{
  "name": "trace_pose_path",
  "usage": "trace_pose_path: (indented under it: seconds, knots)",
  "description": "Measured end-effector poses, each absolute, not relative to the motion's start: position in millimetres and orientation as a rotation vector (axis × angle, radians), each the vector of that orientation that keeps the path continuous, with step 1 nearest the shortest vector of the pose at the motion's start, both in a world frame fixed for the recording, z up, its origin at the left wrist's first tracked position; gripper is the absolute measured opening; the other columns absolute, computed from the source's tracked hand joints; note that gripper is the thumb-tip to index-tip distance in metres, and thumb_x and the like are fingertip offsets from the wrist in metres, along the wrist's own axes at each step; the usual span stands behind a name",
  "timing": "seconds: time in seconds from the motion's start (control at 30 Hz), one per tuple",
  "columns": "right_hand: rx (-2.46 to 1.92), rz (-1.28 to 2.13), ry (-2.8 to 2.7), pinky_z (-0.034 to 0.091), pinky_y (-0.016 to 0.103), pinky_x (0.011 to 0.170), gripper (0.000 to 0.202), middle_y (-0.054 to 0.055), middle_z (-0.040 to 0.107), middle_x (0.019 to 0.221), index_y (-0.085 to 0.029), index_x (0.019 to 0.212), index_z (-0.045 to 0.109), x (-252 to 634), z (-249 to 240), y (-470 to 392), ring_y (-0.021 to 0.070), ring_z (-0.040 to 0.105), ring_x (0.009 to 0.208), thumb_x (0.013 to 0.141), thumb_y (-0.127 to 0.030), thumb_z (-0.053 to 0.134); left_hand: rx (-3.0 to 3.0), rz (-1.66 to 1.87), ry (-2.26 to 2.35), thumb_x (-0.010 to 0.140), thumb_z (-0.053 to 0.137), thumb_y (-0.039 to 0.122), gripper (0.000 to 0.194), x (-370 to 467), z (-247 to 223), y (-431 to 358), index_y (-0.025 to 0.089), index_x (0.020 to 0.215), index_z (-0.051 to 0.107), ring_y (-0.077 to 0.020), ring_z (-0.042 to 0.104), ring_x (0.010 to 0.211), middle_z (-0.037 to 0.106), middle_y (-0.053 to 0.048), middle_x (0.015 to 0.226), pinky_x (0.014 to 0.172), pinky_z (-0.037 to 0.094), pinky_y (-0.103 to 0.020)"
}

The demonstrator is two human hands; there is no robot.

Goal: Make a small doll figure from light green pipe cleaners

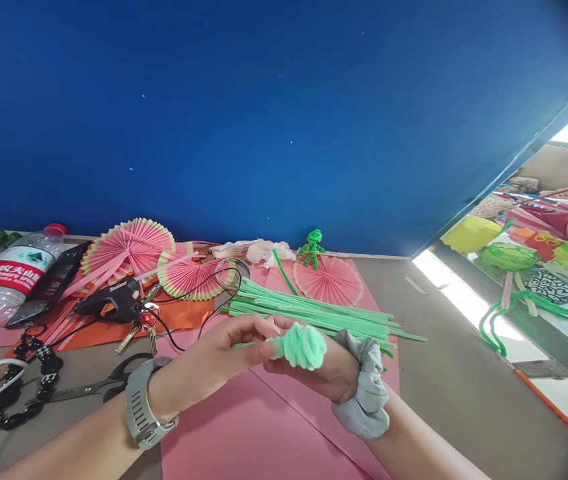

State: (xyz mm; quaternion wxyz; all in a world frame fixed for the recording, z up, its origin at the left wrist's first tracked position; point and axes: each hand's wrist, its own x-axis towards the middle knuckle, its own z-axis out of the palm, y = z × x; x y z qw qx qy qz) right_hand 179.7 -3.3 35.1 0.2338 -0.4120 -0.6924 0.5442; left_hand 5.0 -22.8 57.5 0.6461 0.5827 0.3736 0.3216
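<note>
A light green pipe cleaner coil (305, 347), wound into a thick fuzzy bundle, is between my hands above pink paper. My left hand (237, 350) comes from the left with a grey watch on the wrist, its thumb and fingers pinching the narrow end of the coil. My right hand (331, 370), wearing a grey scrunchie, lies behind and below the coil; its fingertips close around the same narrow end and are partly hidden. Just beyond lies a pile of loose green pipe cleaners (314, 312). A small green pipe cleaner figure (313, 250) stands near the blue wall.
Pink paper sheets (244, 433) cover the middle of the table. Leftward are folded paper fans (131, 250), a black glue gun (109, 301), keys (150, 319), scissors (114, 380), a beaded bracelet (49, 373) and a plastic bottle (14, 277). A blue wall (264, 133) rises behind.
</note>
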Motion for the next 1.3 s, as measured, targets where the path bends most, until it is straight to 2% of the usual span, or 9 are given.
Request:
trace_pose_path:
  seconds: [0.17,0.27,0.4,0.57,0.7,0.8,0.9,1.07,1.3]
  knots:
    - [-0.971,2.068,-1.581,0.04,0.024,0.057,0.03,0.0,0.05,0.07,-0.017,0.075,0.051,186.5,50.1,4.4,0.0114,0.049,0.062,0.069,-0.044,0.062,1.619,0.573,0.939,0.081,0.051,0.04,0.022,7.1,60.4,-27.6,0.021,0.083,0.061,-0.0152,0.052,0.077,0.06,-0.001,0.083,0.068,0.039,-0.024]
    - [-0.93,2.087,-1.618,0.038,0.023,0.06,0.022,-0.002,0.048,0.068,-0.015,0.071,0.053,191.8,55.3,9.6,0.0092,0.046,0.062,0.072,-0.036,0.062,1.73,0.558,0.994,0.08,0.052,0.039,0.023,9.6,62.4,-34.6,0.025,0.097,0.057,-0.0147,0.052,0.077,0.06,0.001,0.086,0.066,0.039,-0.023]
    - [-1.026,1.911,-1.828,0.038,0.023,0.061,0.019,-0.003,0.048,0.067,-0.016,0.073,0.055,195.9,61.8,10.8,0.0097,0.046,0.064,0.078,-0.034,0.056,1.79,0.59,1.148,0.079,0.052,0.042,0.038,13.1,60.7,-40.5,0.027,0.112,0.041,-0.0133,0.048,0.062,0.054,0.004,0.071,0.057,0.035,-0.022]
    - [-1.16,1.595,-2.135,0.033,0.021,0.053,0.022,-0.003,0.048,0.068,-0.018,0.072,0.055,196.0,66.5,10.2,0.0093,0.042,0.06,0.084,-0.035,0.047,1.909,0.554,1.311,0.078,0.049,0.049,0.035,14.0,51.0,-40.1,0.023,0.101,0.046,-0.016,0.049,0.062,0.052,0.003,0.069,0.055,0.033,-0.024]
    - [-1.093,1.427,-2.292,0.036,0.02,0.054,0.03,-0.002,0.048,0.07,-0.018,0.071,0.053,196.5,71.7,8.7,0.0095,0.044,0.062,0.09,-0.033,0.034,2.031,0.472,1.326,0.082,0.044,0.046,0.026,13.6,44.6,-37.7,0.021,0.086,0.053,-0.0178,0.052,0.062,0.059,-0.001,0.07,0.056,0.031,-0.025]
    - [-1.086,1.157,-2.439,0.039,0.022,0.061,0.022,-0.001,0.052,0.078,-0.019,0.076,0.055,197.2,77.1,3.6,0.0109,0.048,0.07,0.087,-0.033,0.042,2.02,0.481,1.298,0.084,0.043,0.039,0.022,14.1,44.0,-34.3,0.021,0.081,0.055,-0.0171,0.053,0.063,0.062,-0.001,0.073,0.057,0.031,-0.025]
    - [-1.027,0.966,-2.557,0.041,0.024,0.068,0.016,0.0,0.054,0.09,-0.02,0.089,0.054,197.3,78.8,-1.7,0.0135,0.051,0.081,0.076,-0.029,0.059,1.91,0.529,1.259,0.084,0.044,0.036,0.02,15.2,44.0,-30.7,0.022,0.083,0.057,-0.0157,0.051,0.064,0.06,0.001,0.072,0.057,0.032,-0.023]
    - [-0.913,0.73,-2.671,0.041,0.028,0.074,0.017,0.001,0.055,0.091,-0.021,0.093,0.054,194.8,73.4,-3.3,0.0144,0.051,0.082,0.078,-0.015,0.054,1.645,0.541,1.128,0.083,0.042,0.041,0.028,13.5,40.6,-24.9,0.017,0.08,0.057,-0.0133,0.044,0.063,0.053,0.001,0.07,0.055,0.031,-0.022]
    - [-0.821,0.447,-2.657,0.037,0.034,0.085,0.018,0.004,0.048,0.095,-0.021,0.091,0.057,192.1,77.1,-4.7,0.0171,0.045,0.093,0.074,-0.017,0.056,1.24,0.428,0.73,0.084,0.043,0.039,0.024,2.4,47.0,-18.4,0.017,0.081,0.05,-0.008,0.02,0.05,0.026,0.006,0.06,0.047,0.015,-0.023]
